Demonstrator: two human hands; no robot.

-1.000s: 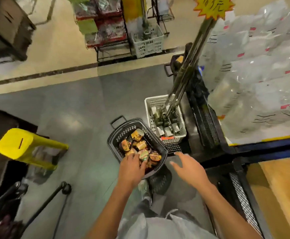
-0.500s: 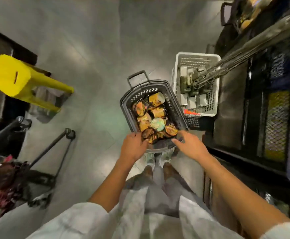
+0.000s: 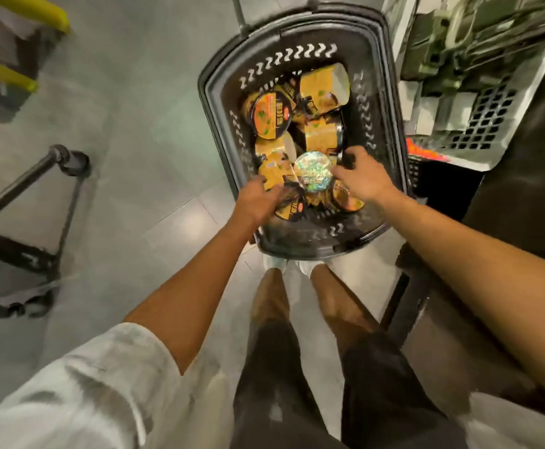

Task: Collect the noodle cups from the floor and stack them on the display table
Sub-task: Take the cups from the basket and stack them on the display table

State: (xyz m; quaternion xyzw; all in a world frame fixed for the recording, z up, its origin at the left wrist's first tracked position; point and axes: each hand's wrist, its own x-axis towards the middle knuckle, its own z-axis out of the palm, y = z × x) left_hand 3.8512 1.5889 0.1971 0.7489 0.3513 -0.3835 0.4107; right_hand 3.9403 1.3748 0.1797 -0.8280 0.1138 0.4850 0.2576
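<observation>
the noodle cups (image 3: 300,131) lie jumbled in a black plastic basket (image 3: 391,102) on the grey floor (image 3: 141,131), some on their sides, some lid up, most wrapped in orange and black. one cup with a shiny silver lid (image 3: 313,171) sits face up near the middle of the heap, between your two hands. another cup with an orange round lid (image 3: 269,116) leans at the far left of the pile.

your left hand (image 3: 256,199) reaches into the near left part of the basket, its fingers curled down among the cups beside the silver lid; whether it grips one you cannot tell, since the fingertips are hidden. your right hand (image 3: 362,179) is over the right side of the heap, fingers bent and touching the edge of the silver-lidded cup, though a firm grip is not plain.

your feet in white shoes (image 3: 276,264) stand just at the near rim of the basket. a white crate (image 3: 478,131) stands just beside the basket on the right. at the far left are yellow stool legs (image 3: 21,8) and a black metal frame (image 3: 38,176).
</observation>
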